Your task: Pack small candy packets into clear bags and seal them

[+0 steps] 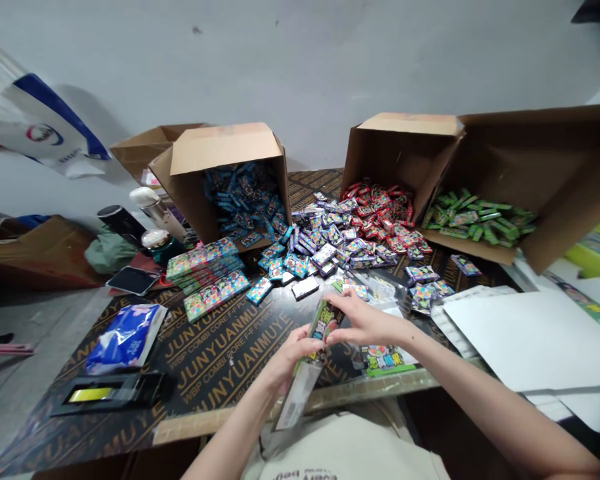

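My left hand [291, 357] grips the lower part of a long clear plastic sleeve [307, 370] with small candy packets inside. My right hand [361, 319] pinches the sleeve's upper end, fingers closed on it, near a green and red packet [324, 325]. Both hands hover over the near edge of a dark printed board [215, 357]. Just beyond them lies a heap of purple packets [330, 240].
Tipped cardboard boxes spill blue packets [245, 197], red packets [383, 213] and green packets [475, 220]. Filled sleeves [207, 273] are stacked at the left. A tissue pack [125, 337] and tape dispenser [110, 393] sit near left. White sheets [530, 333] lie right.
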